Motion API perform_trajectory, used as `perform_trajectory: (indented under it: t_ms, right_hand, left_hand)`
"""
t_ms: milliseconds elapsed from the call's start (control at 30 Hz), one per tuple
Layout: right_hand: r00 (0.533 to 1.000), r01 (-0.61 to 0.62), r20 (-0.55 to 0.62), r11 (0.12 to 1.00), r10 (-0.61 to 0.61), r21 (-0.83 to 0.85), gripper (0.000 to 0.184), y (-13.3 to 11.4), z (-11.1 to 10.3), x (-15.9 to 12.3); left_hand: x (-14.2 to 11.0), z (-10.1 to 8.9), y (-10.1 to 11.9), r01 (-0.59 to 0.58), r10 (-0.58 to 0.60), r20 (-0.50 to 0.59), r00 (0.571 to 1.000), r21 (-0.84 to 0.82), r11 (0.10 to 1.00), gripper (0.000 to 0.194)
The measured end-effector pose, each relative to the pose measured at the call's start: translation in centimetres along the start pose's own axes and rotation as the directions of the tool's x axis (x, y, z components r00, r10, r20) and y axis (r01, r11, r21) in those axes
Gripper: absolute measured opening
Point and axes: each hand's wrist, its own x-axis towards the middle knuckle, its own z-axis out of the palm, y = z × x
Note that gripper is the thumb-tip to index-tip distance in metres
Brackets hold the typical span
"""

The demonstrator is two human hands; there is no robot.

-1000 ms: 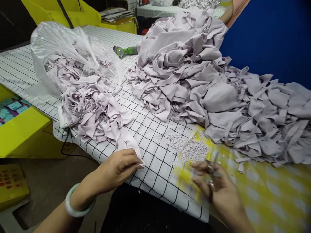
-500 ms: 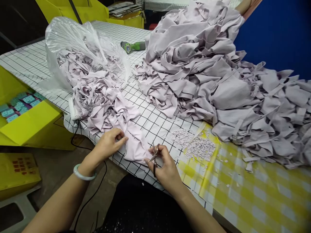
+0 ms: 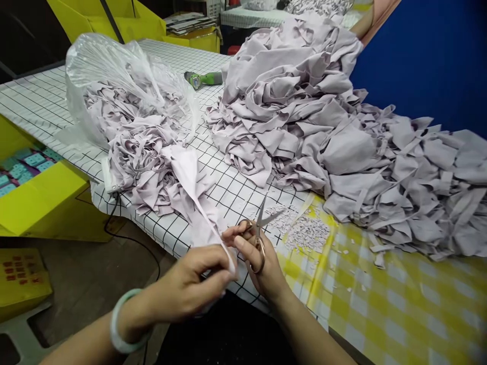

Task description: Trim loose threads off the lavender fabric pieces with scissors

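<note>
My left hand [image 3: 201, 279], with a pale bangle on the wrist, pinches the end of a pale lilac fabric piece [image 3: 205, 218] stretched taut toward me. That piece runs up to a heap of the same cloth [image 3: 142, 147] spilling from a clear plastic bag [image 3: 102, 56]. Close beside it, my right hand [image 3: 266, 268] holds a small pair of scissors [image 3: 259, 223], fingers in the handle loops. The blades are spread and point away from me, apart from the cloth. Whether my right fingertips touch the fabric, I cannot tell.
A large pile of lilac cloth [image 3: 289, 111] covers the table's right side. Small cut scraps [image 3: 308, 233] lie on a yellow checked cover [image 3: 380, 304]. A green-handled tool [image 3: 203, 79] rests farther back. Yellow boxes [image 3: 49, 203] stand at left, near a black cable [image 3: 152, 248].
My left hand has moved right and toward me, drawing the fabric taut. The scissors have turned in my right hand, their blades now pointing up and away from the cloth.
</note>
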Motion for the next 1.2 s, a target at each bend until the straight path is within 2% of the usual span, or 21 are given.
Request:
perform_trajectory:
  t_ms: [100, 167, 233, 300, 333, 400, 500, 600, 667, 733, 800, 833, 867, 933, 967, 1000, 1033, 1067, 1100, 1133, 1200]
  right_hand:
    - [0.987, -0.161, 0.023, 0.987, 0.161, 0.004, 0.040, -0.6, -0.1, 0.1]
    - [0.987, -0.151, -0.066, 0.988, 0.149, -0.031, 0.043, -0.9, -0.2, 0.1]
    - [0.983, -0.096, -0.161, 0.993, 0.084, -0.072, 0.043, -1.0, -0.3, -0.1]
    - [0.982, -0.068, -0.181, 0.991, 0.046, -0.117, 0.041, -0.8, -0.3, -0.7]
    - [0.985, -0.062, -0.167, 0.989, 0.039, -0.136, 0.040, -0.7, -0.2, -1.1]
    - [0.993, -0.058, -0.109, 0.983, 0.039, -0.176, 0.037, -0.4, 0.0, -1.9]
    - [0.999, -0.045, 0.013, 0.972, 0.049, -0.231, 0.033, -0.2, -0.1, -2.5]
    - [0.997, 0.072, -0.018, 0.970, -0.079, -0.231, 0.031, -0.5, -0.3, -1.4]
    - [0.979, 0.189, -0.032, 0.958, -0.200, -0.214, 0.035, -0.7, 0.1, 0.2]
    - [0.968, 0.249, 0.055, 0.957, -0.244, -0.149, 0.040, -0.9, 0.9, 1.9]
    - [0.966, 0.235, 0.122, 0.970, -0.228, -0.055, 0.043, -1.1, 1.9, 3.4]
    - [0.969, 0.222, 0.115, 0.975, -0.219, -0.022, 0.044, -1.4, 2.3, 4.1]
    - [0.973, 0.213, 0.089, 0.977, -0.212, -0.002, 0.043, -1.7, 2.6, 4.6]
    - [0.979, 0.200, 0.031, 0.980, -0.200, 0.014, 0.037, -2.5, 2.8, 5.3]
    - [0.980, 0.195, 0.023, 0.981, -0.196, 0.014, 0.034, -3.0, 2.7, 5.5]
    - [0.982, 0.188, 0.031, 0.982, -0.189, 0.014, 0.032, -3.6, 2.5, 5.8]
    - [0.983, 0.179, 0.047, 0.984, -0.180, 0.018, 0.032, -4.1, 2.4, 6.0]
    - [0.983, 0.169, 0.064, 0.985, -0.171, 0.027, 0.032, -4.6, 2.3, 6.2]
    - [0.984, 0.161, 0.074, 0.986, -0.164, 0.042, 0.033, -5.1, 2.3, 6.4]
    - [0.984, 0.154, 0.078, 0.986, -0.159, 0.065, 0.034, -5.5, 2.4, 6.6]
    - [0.985, 0.137, 0.085, 0.983, -0.147, 0.118, 0.036, -6.0, 2.7, 6.9]
  left_hand:
    - [0.0, 2.2, -2.3, -0.060, 0.062, -0.004, 0.998, 0.192, 0.980, 0.017]
    - [0.2, 2.7, -3.8, 0.004, 0.000, -0.027, 1.000, 0.162, 0.987, 0.018]
    - [0.6, 2.2, -4.6, 0.118, -0.116, -0.110, 0.987, 0.012, 0.993, 0.019]
    - [1.3, 1.1, -4.7, 0.172, -0.224, -0.266, 0.938, -0.206, 0.963, 0.019]
    - [1.7, 0.5, -4.6, 0.160, -0.271, -0.330, 0.904, -0.326, 0.932, 0.020]
    - [2.4, -0.3, -4.1, 0.104, -0.356, -0.369, 0.859, -0.555, 0.825, 0.027]
    - [2.8, -0.4, -3.0, 0.042, -0.414, -0.331, 0.848, -0.737, 0.674, 0.028]
    - [2.3, 0.1, -1.5, 0.047, -0.374, -0.297, 0.878, -0.726, 0.686, 0.027]
    - [1.7, 0.2, -0.3, 0.109, -0.342, -0.193, 0.920, -0.712, 0.693, 0.027]
    - [1.2, -0.2, 0.7, 0.192, -0.323, -0.058, 0.945, -0.701, 0.687, 0.028]
    - [0.9, -1.3, 1.2, 0.266, -0.331, 0.024, 0.943, -0.652, 0.710, 0.033]
    - [0.7, -2.1, 1.3, 0.280, -0.346, 0.007, 0.938, -0.604, 0.747, 0.035]
    - [0.5, -2.8, 1.2, 0.274, -0.359, -0.062, 0.931, -0.531, 0.802, 0.034]
    - [-0.1, -4.3, 0.9, 0.229, -0.314, -0.310, 0.897, -0.280, 0.932, 0.026]
    - [-0.3, -4.9, 0.8, 0.214, -0.237, -0.418, 0.877, -0.103, 0.971, 0.022]
    - [-0.6, -5.3, 0.7, 0.203, -0.139, -0.475, 0.869, 0.086, 0.975, 0.019]
    - [-0.8, -5.6, 0.8, 0.189, -0.048, -0.468, 0.882, 0.260, 0.947, 0.014]
    - [-0.9, -5.7, 1.1, 0.162, 0.019, -0.418, 0.908, 0.394, 0.905, 0.009]
    - [-1.0, -5.8, 1.5, 0.126, 0.050, -0.341, 0.939, 0.475, 0.871, 0.011]
    - [-1.1, -5.9, 2.0, 0.090, 0.053, -0.262, 0.964, 0.506, 0.858, 0.018]
    - [-1.0, -6.0, 3.3, 0.042, 0.021, -0.132, 0.991, 0.462, 0.886, 0.027]
